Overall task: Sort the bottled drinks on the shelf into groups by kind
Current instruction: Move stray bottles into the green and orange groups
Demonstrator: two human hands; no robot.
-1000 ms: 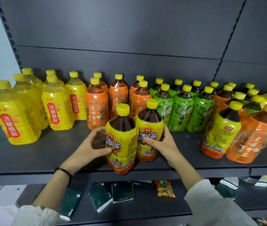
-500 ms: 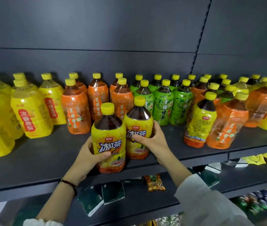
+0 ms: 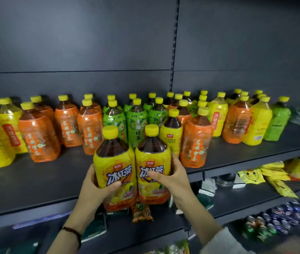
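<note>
Where the dark shelf (image 3: 35,180) runs left to right, I see orange, green and yellow bottles along its far side; nearer, my left hand (image 3: 98,187) and right hand (image 3: 173,178) each clasp a yellow-capped, yellow-labelled iced tea bottle (image 3: 115,162), (image 3: 152,158), dark tea inside, side by side at the near edge.
</note>
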